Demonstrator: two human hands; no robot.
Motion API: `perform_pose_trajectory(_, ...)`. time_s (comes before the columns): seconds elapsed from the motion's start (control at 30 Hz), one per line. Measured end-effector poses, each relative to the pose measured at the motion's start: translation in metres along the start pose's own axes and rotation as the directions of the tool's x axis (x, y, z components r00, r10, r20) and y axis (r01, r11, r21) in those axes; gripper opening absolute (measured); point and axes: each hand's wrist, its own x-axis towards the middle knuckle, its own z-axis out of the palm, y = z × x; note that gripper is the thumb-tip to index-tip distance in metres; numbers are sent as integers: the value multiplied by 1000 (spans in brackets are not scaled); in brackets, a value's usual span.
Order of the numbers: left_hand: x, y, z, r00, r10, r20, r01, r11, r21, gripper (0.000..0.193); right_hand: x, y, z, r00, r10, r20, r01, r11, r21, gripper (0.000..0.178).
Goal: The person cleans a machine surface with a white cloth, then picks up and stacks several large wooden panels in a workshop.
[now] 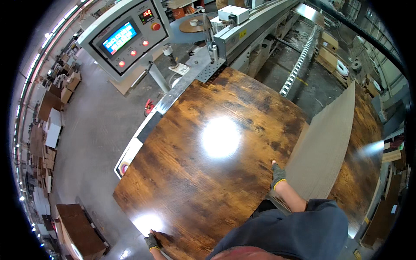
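Observation:
A large brown wood-grain board (242, 169) lies flat in front of me, its far corner on the perforated metal plate (211, 72) of a machine. My left hand (152, 242), in a dark fingerless-style glove, grips the board's near left edge. On the right edge, my gloved right hand (278, 174) has its thumb over the top. The other fingers of both hands are mostly hidden by the board. Two bright light reflections show on its surface.
A control panel (125, 37) with a lit screen and red buttons stands at the far left. Beyond the board runs the long machine rail (251, 30). A grey-brown cardboard sheet (325, 147) and another wood-grain board (362, 156) stand close at my right. A box (82, 225) sits lower left.

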Motion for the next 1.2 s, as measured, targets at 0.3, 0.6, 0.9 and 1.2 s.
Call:
perform_pose_trajectory(0.3,-34,44,42,999,-6,35,10,990,-137,81,103,6,-15,956,-287,53,278,951,137,86)
perform_pose_trajectory(0.6,1,59,121,972,34,232,-49,997,58,102,153,-70,-5,964,-246,-98,255,964,82,91)
perform_pose_trajectory(0.9,-22,83,163,940,172,295,-284,874,395,83,113,-96,-27,880,-411,237,307,875,375,98)
perform_pose_trajectory(1.2,-13,84,241,519,656,548,-835,251,489,42,29,180,-47,813,-309,493,86,902,424,115)
